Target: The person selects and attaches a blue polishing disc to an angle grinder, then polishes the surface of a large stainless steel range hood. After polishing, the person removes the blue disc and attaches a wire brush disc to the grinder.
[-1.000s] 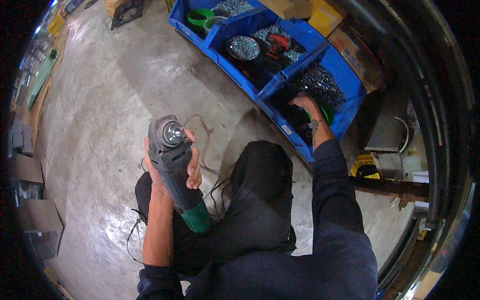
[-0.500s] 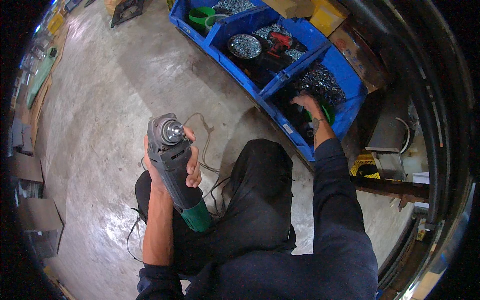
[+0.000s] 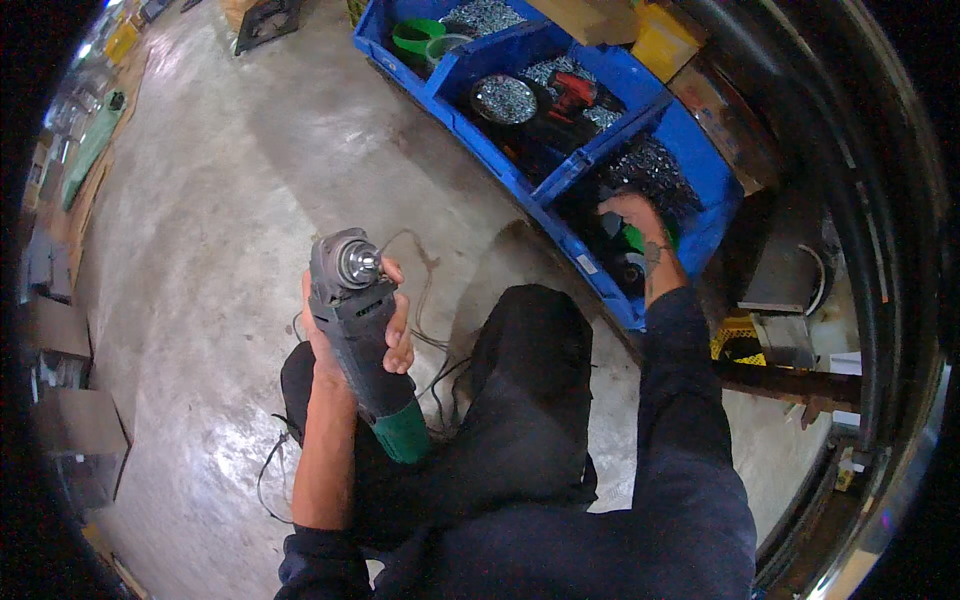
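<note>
Two dark sleeves [image 3: 690, 420] lie nearest, one below the power tool [image 3: 360, 330] and the other to the right of it. Black trousers [image 3: 535, 370] spread just below the power tool and to its right, with one bent knee on that side. The left hand [image 3: 322, 350] is wrapped around the power tool's dark body, fingers curled over its right side. A silver spindle [image 3: 360, 266] sits at the tool's far end, and its green end [image 3: 402, 433] points down toward the trousers. A dark cord [image 3: 432, 342] loops just right of the power tool, while a concrete floor [image 3: 200, 220] stretches left of it and beyond.

Well apart from the left, the right hand [image 3: 636, 214] is beyond the power tool and to its right, lowered into the nearest blue bin [image 3: 710, 155]. Whether those fingers grip anything I cannot tell, since it is dark around the fingertips. A green object [image 3: 634, 238] shows partly beneath the wrist, and a heap of small dark pieces [image 3: 650, 170] lies past the hand, farther from the power tool.

Farther beyond the power tool, the middle bin [image 3: 622, 68] contains a round dish [image 3: 503, 100] of small shiny pieces and a red and black drill [image 3: 573, 95]. Farthest from the power tool, the last bin [image 3: 372, 22] contains a green bowl [image 3: 414, 36] and loose silvery pieces [image 3: 482, 15].
</note>
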The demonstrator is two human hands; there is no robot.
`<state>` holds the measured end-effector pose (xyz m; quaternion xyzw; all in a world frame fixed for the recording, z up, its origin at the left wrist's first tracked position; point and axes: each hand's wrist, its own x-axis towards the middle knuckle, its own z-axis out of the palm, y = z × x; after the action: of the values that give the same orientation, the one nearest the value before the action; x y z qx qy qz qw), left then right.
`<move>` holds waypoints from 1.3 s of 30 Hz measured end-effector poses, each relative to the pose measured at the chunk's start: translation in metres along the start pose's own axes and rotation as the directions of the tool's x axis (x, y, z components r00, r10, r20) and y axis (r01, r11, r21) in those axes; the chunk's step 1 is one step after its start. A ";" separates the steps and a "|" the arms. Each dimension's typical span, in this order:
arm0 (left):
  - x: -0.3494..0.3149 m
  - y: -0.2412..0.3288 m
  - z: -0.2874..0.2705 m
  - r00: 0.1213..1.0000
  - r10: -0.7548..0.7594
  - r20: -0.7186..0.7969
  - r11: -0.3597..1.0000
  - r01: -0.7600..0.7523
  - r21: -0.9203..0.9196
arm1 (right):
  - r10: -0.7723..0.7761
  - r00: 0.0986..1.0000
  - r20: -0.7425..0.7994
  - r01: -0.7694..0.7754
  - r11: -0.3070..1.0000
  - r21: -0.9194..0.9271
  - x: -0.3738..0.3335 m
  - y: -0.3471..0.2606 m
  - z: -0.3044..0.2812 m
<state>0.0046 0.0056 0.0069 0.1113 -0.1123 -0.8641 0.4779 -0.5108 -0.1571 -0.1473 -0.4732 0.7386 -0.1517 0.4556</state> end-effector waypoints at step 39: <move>0.026 -0.018 -0.061 0.983 -0.073 0.166 0.938 0.124 -0.322 | -0.465 0.866 0.181 0.173 0.619 0.766 -0.260 -0.293 0.167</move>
<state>-0.0056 -0.0125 -0.0586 -0.0310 0.0044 -0.8995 0.4358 -0.1740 -0.0531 0.0926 -0.3978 0.4206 -0.4220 0.6977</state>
